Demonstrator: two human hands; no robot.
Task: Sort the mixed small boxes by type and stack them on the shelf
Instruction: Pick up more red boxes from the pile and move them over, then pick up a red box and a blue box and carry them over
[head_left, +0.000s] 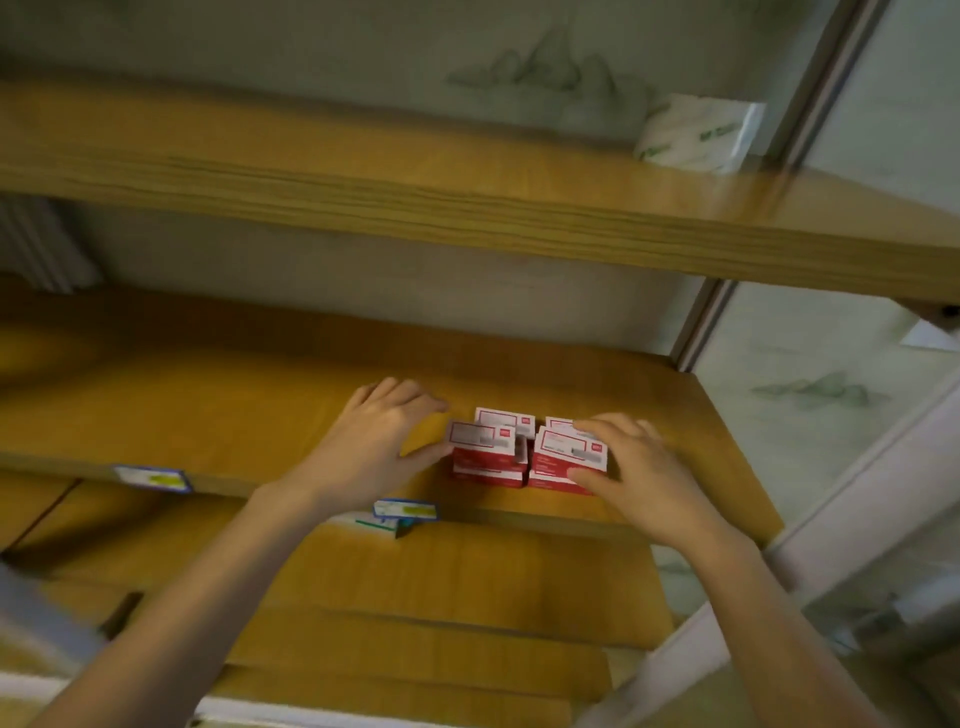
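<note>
**Flanking a block of red-and-white boxes, middle shelf**

Wooden shelving fills the view, motion-blurred.
- Upper shelf: a white packet with green print at its right end, against the back wall.
- Middle shelf: carries the boxes, right of centre and close to the front edge.
- Lower shelf: bare boards below.

Both forearms reach up from the bottom of the frame.
- Left hand: at the left side of the block. The thumb tip touches the side of the front left stack. The fingers are arched and loosely together over bare shelf, holding nothing.
- Right hand: on the front right stack. The fingers lie curled over its white top and the thumb presses its red front face, so the stack is pinched between them.

The boxes stand in four short stacks, two in front and two behind, touching one another.
- Each box lies flat: white label face up, red long side toward the front edge.
- Their long axes run left to right, roughly along the shelf edge, slightly skewed.
- The printing is too blurred to read.

Two small blue-framed labels sit on the middle shelf's front edge: one toward the left, one below the left hand.
</note>
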